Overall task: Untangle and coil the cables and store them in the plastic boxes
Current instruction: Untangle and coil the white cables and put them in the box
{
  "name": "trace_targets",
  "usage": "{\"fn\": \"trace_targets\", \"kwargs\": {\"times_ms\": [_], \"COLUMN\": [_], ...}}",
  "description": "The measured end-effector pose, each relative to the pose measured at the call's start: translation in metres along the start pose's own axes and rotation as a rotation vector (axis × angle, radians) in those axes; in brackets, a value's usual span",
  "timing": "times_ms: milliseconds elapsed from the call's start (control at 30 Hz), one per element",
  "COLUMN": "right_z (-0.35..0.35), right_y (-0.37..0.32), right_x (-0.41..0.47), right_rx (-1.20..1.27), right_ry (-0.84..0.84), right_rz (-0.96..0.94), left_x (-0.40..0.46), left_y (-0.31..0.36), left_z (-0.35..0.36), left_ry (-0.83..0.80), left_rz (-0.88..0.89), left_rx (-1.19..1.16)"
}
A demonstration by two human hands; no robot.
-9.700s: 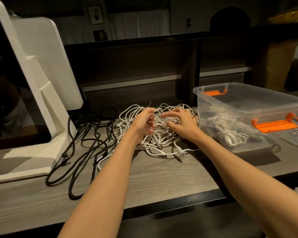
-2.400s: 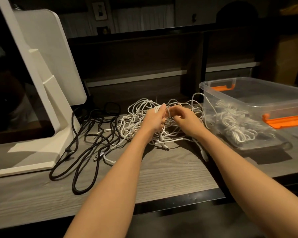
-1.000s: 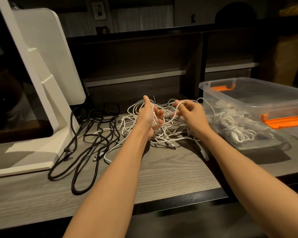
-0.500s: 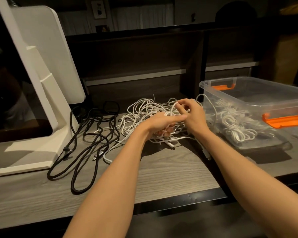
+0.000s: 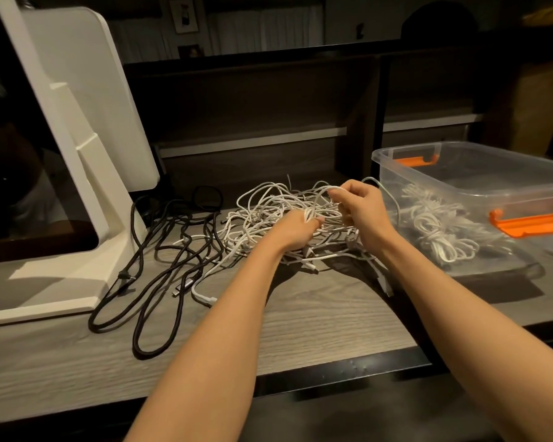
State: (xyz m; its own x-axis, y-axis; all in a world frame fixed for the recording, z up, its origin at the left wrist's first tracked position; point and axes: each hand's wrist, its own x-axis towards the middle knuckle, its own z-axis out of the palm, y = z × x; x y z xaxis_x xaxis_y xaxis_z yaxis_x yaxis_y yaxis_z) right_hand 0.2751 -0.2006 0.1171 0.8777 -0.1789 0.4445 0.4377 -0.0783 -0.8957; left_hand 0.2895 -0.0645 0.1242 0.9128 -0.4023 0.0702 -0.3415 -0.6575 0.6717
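Fingers of the left hand (image 5: 292, 231) and right hand (image 5: 361, 207) pinch strands of the white tangle (image 5: 268, 205) at centre frame; several coils fill the plastic box (image 5: 524, 189), black cables (image 5: 160, 250) untouched.

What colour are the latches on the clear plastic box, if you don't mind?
Orange latches, seen best in the head view, on the clear plastic box.

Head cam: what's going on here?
A person is working through a tangled pile of white cables on a wooden desk. The left hand grips a bunch of strands in the pile, and the right hand pinches one white strand raised above it. A clear plastic box on the right already holds coiled white cables. Black cables lie loose on the left, untouched.
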Motion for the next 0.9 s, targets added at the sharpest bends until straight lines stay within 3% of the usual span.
{"fn": "trace_targets", "kwargs": {"times_ms": [200, 333, 433, 633, 767, 900], "right_z": [-0.008, -0.013, -0.014, -0.007, -0.008, -0.011], "right_y": [-0.003, 0.006, 0.011, 0.015, 0.009, 0.021], "right_x": [0.006, 0.005, 0.007, 0.007, 0.003, 0.003], "right_rx": [0.012, -0.216, -0.247, -0.424, -0.440, -0.636], "right_ry": [-0.105, -0.099, -0.069, -0.009, -0.123, -0.318], "right_rz": [0.142, -0.005, -0.076, -0.151, -0.183, -0.034], "left_x": [-0.001, -0.005, -0.005, 0.001, -0.001, -0.002], "left_y": [-0.007, -0.009, -0.009, -0.008, -0.002, 0.001], "left_z": [0.000, -0.003, -0.002, 0.005, 0.001, -0.002], "left_ry": [0.001, -0.028, -0.027, 0.266, 0.349, 0.322], "left_rz": [0.050, 0.109, 0.100, 0.102, 0.117, 0.165], "left_rx": [-0.086, -0.104, -0.280, -0.503, -0.703, -0.819]}}
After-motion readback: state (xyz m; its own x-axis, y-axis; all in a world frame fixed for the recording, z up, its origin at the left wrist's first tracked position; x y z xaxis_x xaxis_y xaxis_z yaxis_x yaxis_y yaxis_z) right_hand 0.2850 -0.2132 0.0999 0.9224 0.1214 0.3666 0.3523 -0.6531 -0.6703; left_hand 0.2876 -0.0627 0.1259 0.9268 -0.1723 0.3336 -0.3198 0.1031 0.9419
